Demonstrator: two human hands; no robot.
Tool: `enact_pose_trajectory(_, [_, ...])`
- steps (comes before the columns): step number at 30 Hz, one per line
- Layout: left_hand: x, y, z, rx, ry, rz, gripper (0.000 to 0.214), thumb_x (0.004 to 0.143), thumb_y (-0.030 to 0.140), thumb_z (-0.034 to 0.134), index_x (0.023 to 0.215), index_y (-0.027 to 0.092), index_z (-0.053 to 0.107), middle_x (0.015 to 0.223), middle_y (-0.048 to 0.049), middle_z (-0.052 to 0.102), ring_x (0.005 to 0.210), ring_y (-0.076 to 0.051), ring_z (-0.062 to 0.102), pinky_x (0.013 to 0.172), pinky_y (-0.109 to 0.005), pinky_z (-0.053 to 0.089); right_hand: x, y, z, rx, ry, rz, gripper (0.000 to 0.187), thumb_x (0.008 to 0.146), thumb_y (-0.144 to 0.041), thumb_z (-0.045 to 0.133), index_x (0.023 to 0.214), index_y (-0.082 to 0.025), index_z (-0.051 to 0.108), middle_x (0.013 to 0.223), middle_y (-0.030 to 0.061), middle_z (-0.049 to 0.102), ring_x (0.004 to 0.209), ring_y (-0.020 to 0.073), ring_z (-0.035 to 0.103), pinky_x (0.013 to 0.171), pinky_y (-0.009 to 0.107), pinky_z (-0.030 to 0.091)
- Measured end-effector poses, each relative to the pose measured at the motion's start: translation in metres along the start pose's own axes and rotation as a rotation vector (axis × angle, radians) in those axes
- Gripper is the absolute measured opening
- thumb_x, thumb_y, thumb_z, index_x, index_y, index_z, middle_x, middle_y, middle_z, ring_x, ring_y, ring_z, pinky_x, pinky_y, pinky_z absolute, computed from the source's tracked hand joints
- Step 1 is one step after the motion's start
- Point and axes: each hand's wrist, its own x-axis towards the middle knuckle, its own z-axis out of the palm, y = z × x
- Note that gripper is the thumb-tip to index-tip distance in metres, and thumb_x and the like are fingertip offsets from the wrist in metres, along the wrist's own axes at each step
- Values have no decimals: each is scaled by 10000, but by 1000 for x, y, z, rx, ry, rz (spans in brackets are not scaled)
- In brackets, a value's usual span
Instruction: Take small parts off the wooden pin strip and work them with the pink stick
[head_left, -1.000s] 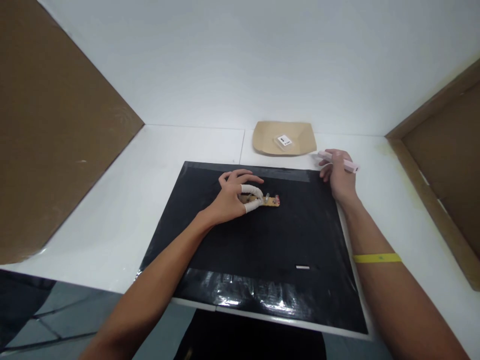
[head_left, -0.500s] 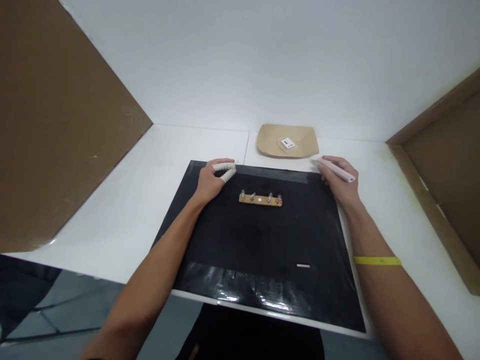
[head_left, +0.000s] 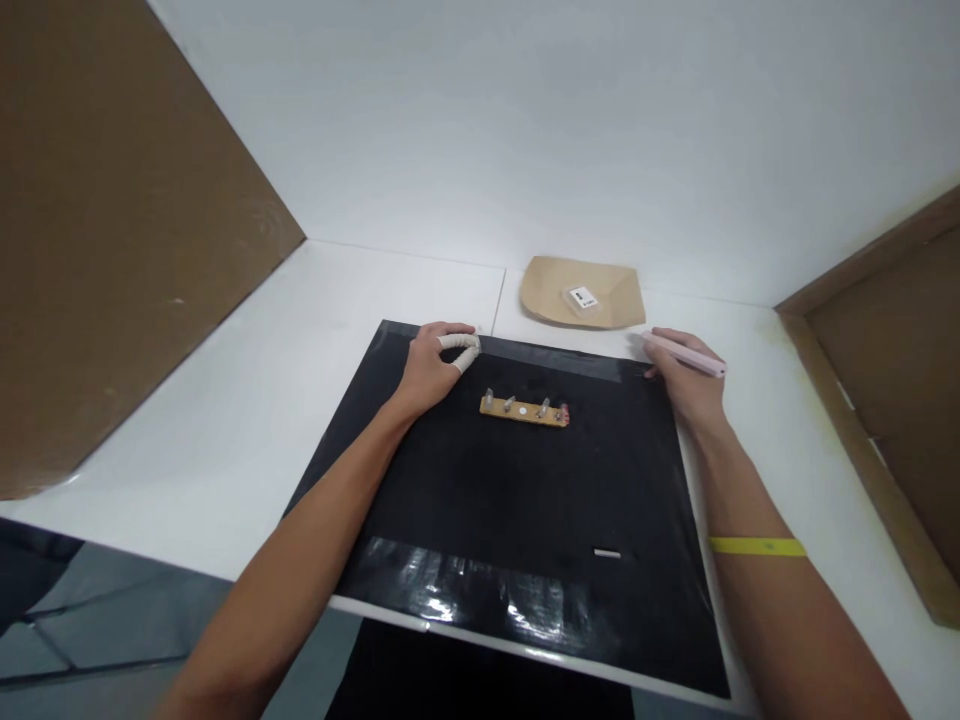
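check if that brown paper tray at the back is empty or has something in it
Not empty. The brown paper tray holds one small clear packet with a white label, lying flat near its middle. Nothing else shows inside it.

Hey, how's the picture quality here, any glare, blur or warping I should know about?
Head view: glare streaks the glossy near strip of the black mat; the small board and both hands, left and right with the pink pen, look sharp; wide-angle warping bends the wall edges and the cardboard panel; lighting is soft and even, shadows faint.
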Motion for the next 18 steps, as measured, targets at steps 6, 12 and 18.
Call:
enact_pose_trajectory(6, [1,-3,1,-54,16,3,74,864,260,714,870,248,786,1160,-37,780,1179,-249,652,1122,-493,478,2,1,0,54,-28,43,350,775,-486,853,999,-229,776,722,-6,707,546,114,587,475,216,483])
enact_pose_trajectory(12, [1,-5,1,-98,30,10,69,859,263,721,861,245,788,1161,-40,780,1181,-256,648,1117,-499,485,10,12,-2,274,35,76,342,727,-383,894,968,-200,734,793,14,719,648,150,663,466,213,517])
enact_pose_trajectory(18, [2,-7,3,-108,40,8,68,876,250,718,900,235,780,1198,-48,767,1211,-255,631,1147,-503,457,18,9,-14,485,84,214,197,892,-63,707,1058,-163,671,985,23,709,743,91,660,592,168,550])
